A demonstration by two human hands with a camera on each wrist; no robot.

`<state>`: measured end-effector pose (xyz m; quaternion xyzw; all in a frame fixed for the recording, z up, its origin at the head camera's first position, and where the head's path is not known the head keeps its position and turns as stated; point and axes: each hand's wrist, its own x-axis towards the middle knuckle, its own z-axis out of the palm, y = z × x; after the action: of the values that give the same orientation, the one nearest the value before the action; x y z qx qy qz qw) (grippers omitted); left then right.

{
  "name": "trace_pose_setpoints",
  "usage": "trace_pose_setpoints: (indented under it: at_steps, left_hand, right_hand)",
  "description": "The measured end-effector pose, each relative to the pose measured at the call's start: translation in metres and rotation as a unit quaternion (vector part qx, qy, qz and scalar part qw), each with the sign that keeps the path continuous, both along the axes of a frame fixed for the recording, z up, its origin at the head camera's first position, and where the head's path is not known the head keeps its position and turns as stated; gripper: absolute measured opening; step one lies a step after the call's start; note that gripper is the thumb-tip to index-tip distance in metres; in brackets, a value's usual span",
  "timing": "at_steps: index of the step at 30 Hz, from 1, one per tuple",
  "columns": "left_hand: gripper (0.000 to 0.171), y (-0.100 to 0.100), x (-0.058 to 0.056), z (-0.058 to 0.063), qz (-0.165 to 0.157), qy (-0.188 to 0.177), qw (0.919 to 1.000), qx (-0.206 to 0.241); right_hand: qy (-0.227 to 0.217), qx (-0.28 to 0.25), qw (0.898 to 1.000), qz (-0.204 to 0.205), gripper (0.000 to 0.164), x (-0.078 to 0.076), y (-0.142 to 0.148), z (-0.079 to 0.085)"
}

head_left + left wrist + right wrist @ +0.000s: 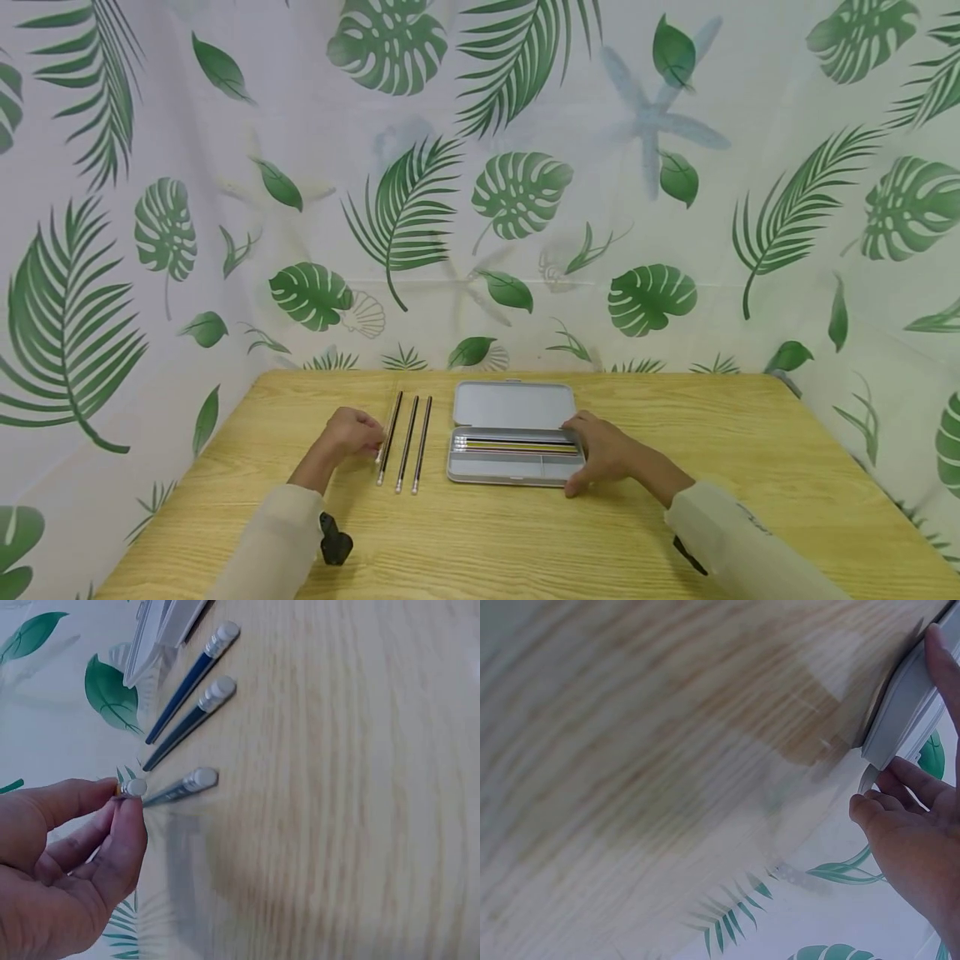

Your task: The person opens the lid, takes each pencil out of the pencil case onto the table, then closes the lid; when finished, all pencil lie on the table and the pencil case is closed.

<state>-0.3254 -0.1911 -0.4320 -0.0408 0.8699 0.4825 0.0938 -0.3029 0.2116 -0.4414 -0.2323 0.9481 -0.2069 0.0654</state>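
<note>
In the head view my left hand (351, 432) is at the left of a row of three dark pencils (407, 444) with white erasers. Its thumb and fingertips pinch another pencil near the eraser end; the left wrist view shows that pencil's white eraser (135, 787) and a bit of yellowish barrel. To the right lies an open grey pencil case (480, 478), its lid (513, 405) folded back. Several pencils (517, 447), one of them yellow, lie in its rear compartment. My right hand (606, 452) grips the case's right end, thumb at the front corner and fingers at the back.
The wood-grain table (480, 542) reaches back to a white curtain (465, 233) printed with green leaves. A dark wrist device (335, 540) hangs under the left sleeve. The case's front compartment has a small divider (542, 466).
</note>
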Motion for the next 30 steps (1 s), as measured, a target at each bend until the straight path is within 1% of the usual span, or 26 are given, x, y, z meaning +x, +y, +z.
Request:
trace_pose_setpoints:
  at_steps: [3,6,8,13,17,20,22,24,26,27,30]
  left_hand:
    - [0.015,-0.003,0.0,-0.002,0.037,-0.016,0.9991,-0.012]
    - [0.009,-0.004,-0.002,-0.005,0.061,-0.034,0.9974,-0.02]
    - [0.007,-0.004,-0.003,-0.007,0.07,-0.044,0.9963,-0.026]
    - [0.009,-0.001,-0.002,-0.008,0.081,-0.055,0.9938,-0.051]
    - [0.012,0.003,-0.003,-0.008,0.078,-0.05,0.9916,-0.091]
    - [0.013,0.004,-0.003,-0.007,0.074,-0.046,0.9907,-0.105]
    - [0.014,0.004,-0.004,-0.007,0.07,-0.032,0.9894,-0.124]
    - [0.014,0.004,-0.004,-0.006,0.065,-0.008,0.9878,-0.141]
    - [0.016,0.005,-0.004,-0.004,0.057,0.029,0.9831,-0.172]
    - [0.017,0.006,-0.004,-0.003,0.054,0.046,0.9814,-0.179]
    - [0.021,0.013,-0.006,0.002,0.045,0.082,0.9797,-0.177]
  right_hand:
    - [-0.002,-0.003,1.0,-0.002,0.097,0.0,0.0,0.0]
    - [-0.002,-0.004,1.0,-0.002,0.097,0.0,0.001,-0.001]
    - [-0.003,-0.006,1.0,-0.002,0.096,0.0,0.001,-0.001]
    - [0.002,-0.008,1.0,0.004,0.097,-0.001,0.002,-0.002]
    - [0.003,-0.009,1.0,0.005,0.097,-0.001,0.002,-0.002]
    - [0.001,-0.013,1.0,0.005,0.098,0.0,0.002,-0.002]
    - [0.0,-0.015,1.0,0.005,0.098,0.0,0.002,-0.002]
    - [0.0,-0.015,1.0,0.004,0.098,0.0,0.002,-0.002]
    - [0.002,-0.016,1.0,0.005,0.098,0.0,0.002,-0.003]
    - [0.003,-0.017,1.0,0.005,0.098,0.0,0.002,-0.003]
    - [0.01,-0.018,1.0,0.006,0.1,-0.001,0.003,-0.005]
